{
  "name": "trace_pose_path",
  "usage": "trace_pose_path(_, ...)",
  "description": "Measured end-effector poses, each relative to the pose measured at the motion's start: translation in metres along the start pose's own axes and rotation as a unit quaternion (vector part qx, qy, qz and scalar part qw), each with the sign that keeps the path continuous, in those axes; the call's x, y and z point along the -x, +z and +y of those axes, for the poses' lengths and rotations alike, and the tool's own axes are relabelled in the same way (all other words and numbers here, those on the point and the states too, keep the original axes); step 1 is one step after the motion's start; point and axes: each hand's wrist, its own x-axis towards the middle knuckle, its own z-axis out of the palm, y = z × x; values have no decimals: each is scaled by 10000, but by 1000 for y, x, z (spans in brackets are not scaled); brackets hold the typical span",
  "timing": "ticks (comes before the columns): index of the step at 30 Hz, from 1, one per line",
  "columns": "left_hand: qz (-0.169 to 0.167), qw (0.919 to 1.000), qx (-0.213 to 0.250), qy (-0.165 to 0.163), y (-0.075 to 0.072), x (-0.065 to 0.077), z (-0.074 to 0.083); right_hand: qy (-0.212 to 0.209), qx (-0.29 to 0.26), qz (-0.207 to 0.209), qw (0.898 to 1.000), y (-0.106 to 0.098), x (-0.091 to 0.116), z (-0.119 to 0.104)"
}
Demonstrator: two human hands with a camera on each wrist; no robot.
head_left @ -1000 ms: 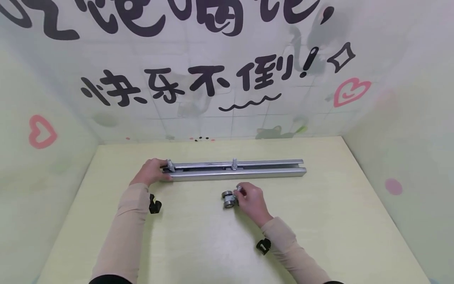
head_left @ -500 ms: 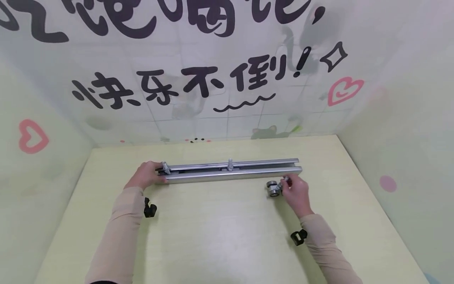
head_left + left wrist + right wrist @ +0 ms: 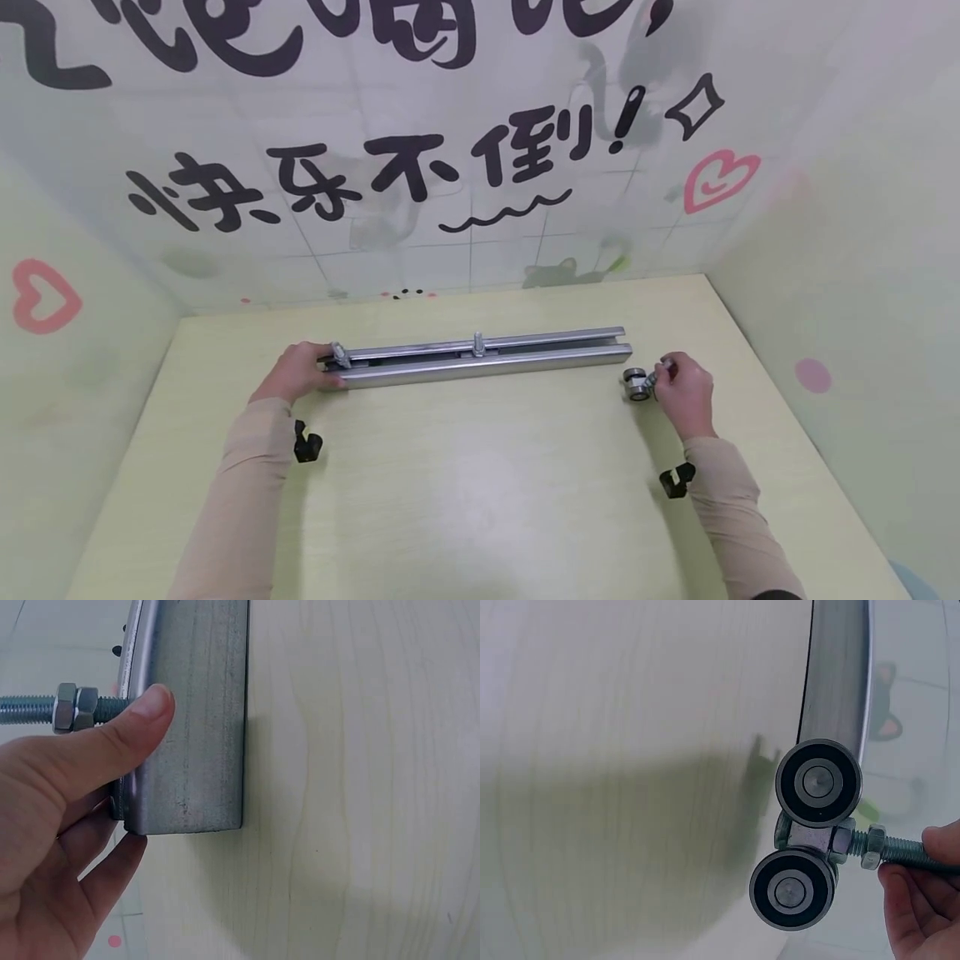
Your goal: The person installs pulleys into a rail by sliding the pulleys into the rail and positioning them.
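A slotted metal rail point(image 3: 487, 367) lies along the back of the table, its slot facing up. My left hand point(image 3: 294, 372) grips its left end, thumb on the front wall and fingers around the end, in the left wrist view beside a threaded bolt point(image 3: 30, 709) with two nuts. A second bolt point(image 3: 478, 343) stands up from the slot near the rail's middle. My right hand point(image 3: 686, 392) pinches the threaded stem of a roller trolley point(image 3: 819, 782), just past the rail's right end. Its wheels face the right wrist camera and overlap the rail end there.
The pale wooden table point(image 3: 465, 483) is bounded by a printed back wall point(image 3: 420, 250) and side walls. Black wrist camera mounts point(image 3: 307, 442) sit on both forearms.
My right hand has carried the roller trolley rightward and away, from in front of the rail's middle to beside its right end. The left hand keeps its grip on the rail.
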Motion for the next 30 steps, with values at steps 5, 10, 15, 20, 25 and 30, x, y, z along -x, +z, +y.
trace_pose_path(5, -36, 9999, 21, -91, -1, 1, -1, 21, 80, 11, 10000, -2, -10, 9)
trace_pose_path(10, -56, 9999, 38, -113, 0, 0, -5, 133, 105, -144, 9998, -2, -24, 13)
trace_pose_path(15, -43, 9999, 14, -90, 0, 0, -6, 108, 148, -236, 9996, 0, -38, 15)
trace_pose_path(20, -6, 10000, 59, -32, 1, 0, -3, 73, 221, -248, 9994, 3, -52, 16)
trace_pose_path(25, 37, 10000, 14, 51, 1, -1, -1, 277, 265, -377, 9986, 7, -60, 15)
trace_pose_path(30, 106, 9999, -53, 99, 0, 0, -2, 437, 199, -632, 9968, 13, -64, 13)
